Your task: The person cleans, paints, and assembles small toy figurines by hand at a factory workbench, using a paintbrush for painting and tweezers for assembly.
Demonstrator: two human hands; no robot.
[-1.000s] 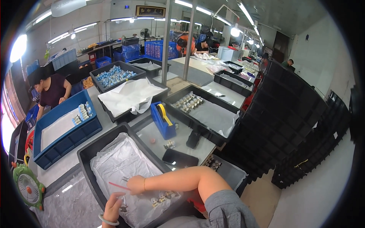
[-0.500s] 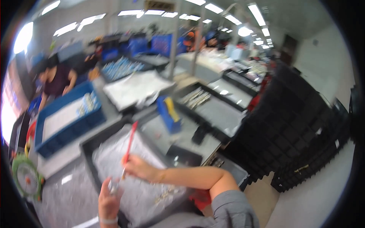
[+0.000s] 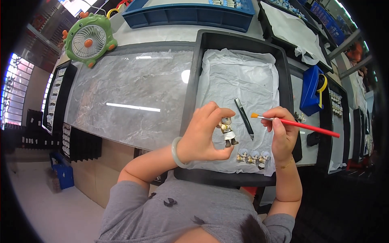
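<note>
Holding one small figurine (image 3: 227,130) pinched in our left hand (image 3: 204,135), right hand (image 3: 281,135) gripping the red paintbrush (image 3: 300,124); three figurines (image 3: 253,156) lie on the paper-lined tray (image 3: 187,105), apparently finished.

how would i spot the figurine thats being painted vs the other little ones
Find the black tray lined with white paper, in front of the person. Three small figurines lie in a row on the paper near its front edge. The figurine is the only one lifted, pinched upright in the left hand.
</note>
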